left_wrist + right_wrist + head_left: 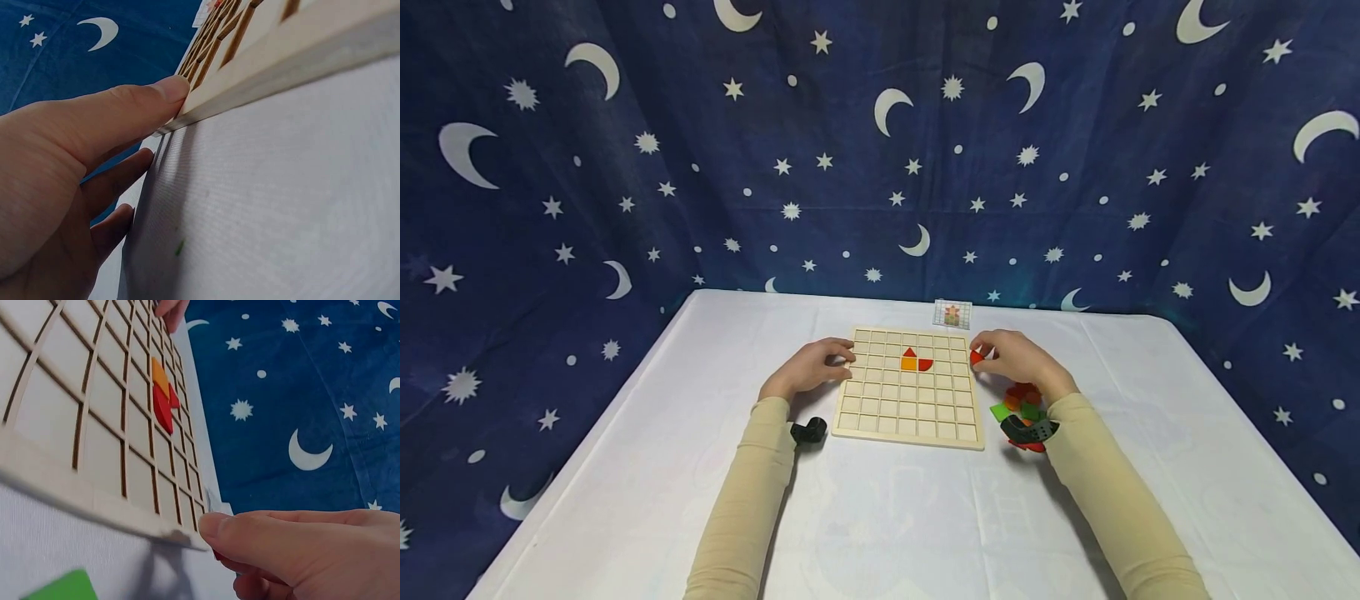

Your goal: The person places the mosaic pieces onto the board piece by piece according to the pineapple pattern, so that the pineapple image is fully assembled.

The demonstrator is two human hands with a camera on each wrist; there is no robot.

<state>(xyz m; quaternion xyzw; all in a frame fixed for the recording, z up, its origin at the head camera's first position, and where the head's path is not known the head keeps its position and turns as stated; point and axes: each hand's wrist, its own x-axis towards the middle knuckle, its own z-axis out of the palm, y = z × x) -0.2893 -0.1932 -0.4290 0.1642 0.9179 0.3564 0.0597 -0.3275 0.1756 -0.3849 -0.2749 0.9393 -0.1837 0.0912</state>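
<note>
A square wooden grid board (908,410) lies flat on the table. On it are an orange square piece (909,364), a red triangle (910,352) above that and a red quarter-circle piece (925,365) to its right. My left hand (811,367) is at the board's left edge. Its thumb (170,90) touches the rim in the left wrist view, with the other fingers loosely bent beside it. Just off the upper right edge, my right hand (1018,360) pinches a red piece (976,357) between thumb and fingers. Most of that piece is hidden, so its full shape cannot be told.
Right of the board, partly under my right wrist, lies a pile of red, orange and green pieces (1027,398). A pattern card (952,314) lies behind the board. Dark blue cloth (850,167) with moons and stars hangs around the white-covered table (895,517).
</note>
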